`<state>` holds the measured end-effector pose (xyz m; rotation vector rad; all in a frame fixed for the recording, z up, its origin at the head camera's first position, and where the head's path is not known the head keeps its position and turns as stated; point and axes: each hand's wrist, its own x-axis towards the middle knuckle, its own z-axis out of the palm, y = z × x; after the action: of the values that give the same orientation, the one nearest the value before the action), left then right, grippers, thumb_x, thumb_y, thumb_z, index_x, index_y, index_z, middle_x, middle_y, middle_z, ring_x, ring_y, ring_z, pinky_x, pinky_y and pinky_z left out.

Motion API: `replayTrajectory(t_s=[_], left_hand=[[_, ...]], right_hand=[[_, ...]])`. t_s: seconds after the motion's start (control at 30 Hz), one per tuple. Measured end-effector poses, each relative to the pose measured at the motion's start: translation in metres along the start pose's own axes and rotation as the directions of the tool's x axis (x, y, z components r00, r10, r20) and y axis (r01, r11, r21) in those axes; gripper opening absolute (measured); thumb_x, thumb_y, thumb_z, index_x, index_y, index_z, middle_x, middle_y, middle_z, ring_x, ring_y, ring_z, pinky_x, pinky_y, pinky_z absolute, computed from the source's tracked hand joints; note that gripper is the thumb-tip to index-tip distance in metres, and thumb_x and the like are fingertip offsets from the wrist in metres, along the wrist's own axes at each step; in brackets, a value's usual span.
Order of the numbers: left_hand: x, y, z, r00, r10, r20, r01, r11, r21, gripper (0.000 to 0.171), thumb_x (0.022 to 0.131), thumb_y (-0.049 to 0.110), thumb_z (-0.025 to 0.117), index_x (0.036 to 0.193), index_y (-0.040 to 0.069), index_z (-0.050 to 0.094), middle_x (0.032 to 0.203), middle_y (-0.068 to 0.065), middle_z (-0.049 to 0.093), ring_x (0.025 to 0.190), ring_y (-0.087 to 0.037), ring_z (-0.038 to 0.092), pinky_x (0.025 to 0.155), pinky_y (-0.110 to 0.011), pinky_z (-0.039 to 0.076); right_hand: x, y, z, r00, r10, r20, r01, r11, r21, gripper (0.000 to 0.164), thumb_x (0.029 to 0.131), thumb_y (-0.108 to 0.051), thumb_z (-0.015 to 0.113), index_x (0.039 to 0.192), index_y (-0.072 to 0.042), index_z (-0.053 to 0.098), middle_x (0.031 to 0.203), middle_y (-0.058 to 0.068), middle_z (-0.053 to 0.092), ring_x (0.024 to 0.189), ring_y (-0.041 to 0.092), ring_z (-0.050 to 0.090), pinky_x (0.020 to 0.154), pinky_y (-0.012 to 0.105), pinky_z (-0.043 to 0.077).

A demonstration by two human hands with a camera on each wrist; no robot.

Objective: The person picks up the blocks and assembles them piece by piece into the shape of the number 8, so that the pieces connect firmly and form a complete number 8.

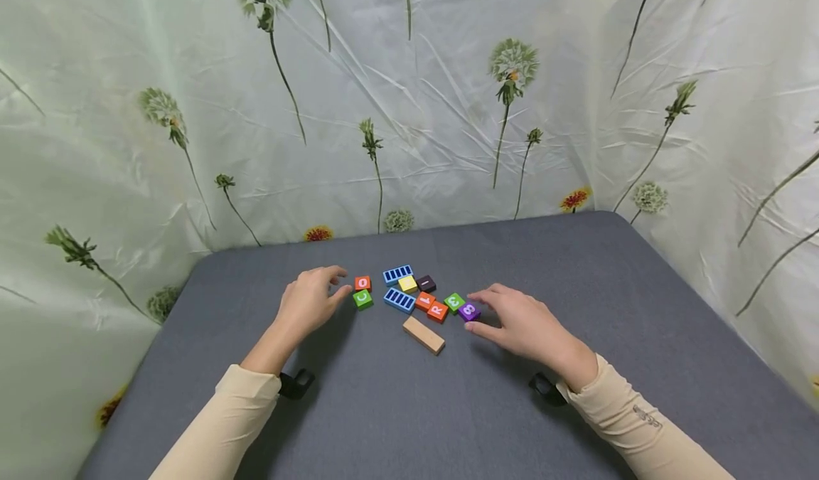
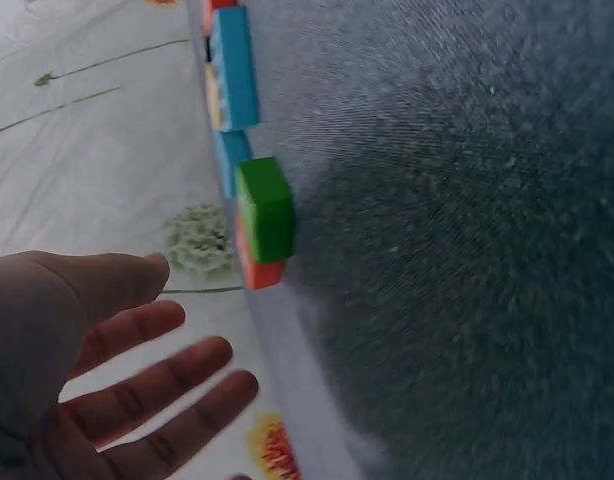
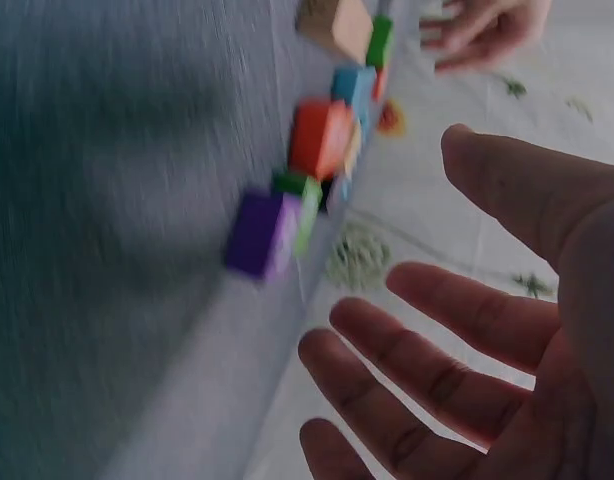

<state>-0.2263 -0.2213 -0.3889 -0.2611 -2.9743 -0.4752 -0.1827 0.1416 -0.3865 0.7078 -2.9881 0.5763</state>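
Gap right of green C block (image 1: 362, 299); then blue blocks (image 1: 399, 300) obstruct.

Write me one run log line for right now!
left hand: empty, near green C block | right hand: empty, near purple block | wooden block: lying on grey table

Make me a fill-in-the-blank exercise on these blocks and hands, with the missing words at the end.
1. A green block and an orange block lie close to the person's ____ hand.
2. The block nearest the right hand is coloured ____.
3. The number of blue slotted blocks on the table is ____.
4. Between them lies a small plain ____ block.

Missing words: left; purple; two; yellow.
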Motion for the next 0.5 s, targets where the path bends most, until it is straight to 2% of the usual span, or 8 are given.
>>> replayTrajectory(t_s=[0.1, 0.2, 0.33, 0.5], left_hand=[[0.01, -0.001, 0.007, 1.0, 0.003, 0.012, -0.003, 0.999, -0.036, 0.029, 0.103, 0.025, 0.073, 0.128, 0.011, 0.076, 0.115, -0.011, 0.08, 0.101, -0.031, 0.077, 0.076, -0.05, 0.06], [0.018, -0.002, 0.014, 1.0, -0.004, 0.029, 0.005, 0.998, -0.055, 0.025, 0.102, 0.022, 0.074, 0.125, 0.012, 0.077, 0.111, -0.009, 0.081, 0.098, -0.027, 0.077, 0.075, -0.049, 0.059], [0.026, -0.005, 0.02, 0.998, -0.021, 0.067, 0.026, 0.997, -0.069, 0.024, 0.101, 0.022, 0.076, 0.123, 0.015, 0.077, 0.105, -0.006, 0.08, 0.093, -0.024, 0.073, 0.075, -0.047, 0.057], [0.032, -0.009, 0.023, 0.994, -0.026, 0.111, 0.036, 0.996, -0.085, 0.024, 0.1, 0.022, 0.076, 0.124, 0.015, 0.078, 0.103, -0.005, 0.077, 0.091, -0.022, 0.071, 0.074, -0.044, 0.055]], right_hand=[[0.001, -0.007, 0.011, 0.999, -0.017, 0.031, 0.017, 1.0, 0.022, 0.043, 0.097, -0.039, 0.08, 0.128, -0.01, 0.076, 0.114, 0.003, 0.076, 0.097, 0.017, 0.072, 0.079, 0.044, 0.059], [0.002, -0.013, 0.022, 0.998, -0.036, 0.047, 0.034, 0.999, 0.039, 0.036, 0.095, -0.039, 0.082, 0.119, -0.013, 0.079, 0.105, -0.003, 0.077, 0.093, 0.012, 0.072, 0.075, 0.039, 0.058], [0.004, -0.021, 0.032, 0.997, -0.057, 0.057, 0.053, 0.996, 0.066, 0.03, 0.093, -0.04, 0.084, 0.111, -0.016, 0.08, 0.093, -0.01, 0.074, 0.081, 0.006, 0.066, 0.068, 0.032, 0.054], [0.01, -0.032, 0.039, 0.996, -0.073, 0.06, 0.068, 0.995, 0.077, 0.022, 0.091, -0.039, 0.086, 0.096, -0.019, 0.078, 0.073, -0.014, 0.057, 0.066, 0.003, 0.047, 0.057, 0.026, 0.039]])
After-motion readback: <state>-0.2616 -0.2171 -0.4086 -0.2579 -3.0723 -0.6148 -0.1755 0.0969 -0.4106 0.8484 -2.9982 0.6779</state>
